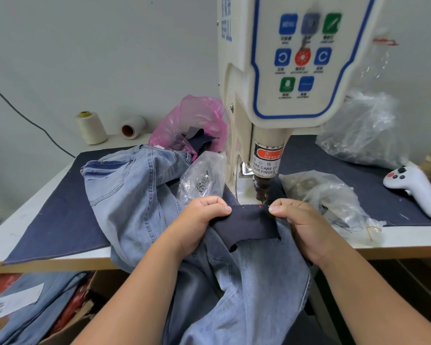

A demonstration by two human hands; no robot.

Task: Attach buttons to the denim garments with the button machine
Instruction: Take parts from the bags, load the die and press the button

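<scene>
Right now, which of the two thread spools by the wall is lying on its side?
The smaller spool, showing its orange core end; the taller cream cone to its left stands upright.

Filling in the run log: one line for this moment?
left hand: pinching dark denim strip | right hand: pinching strip | strip under button machine head | button: not visible

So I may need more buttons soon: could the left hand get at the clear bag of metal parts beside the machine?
Probably yes. The clear bag lies just beyond the left hand with nothing between them, but that hand's fingers now pinch the dark denim strip and would have to let go first.
</scene>
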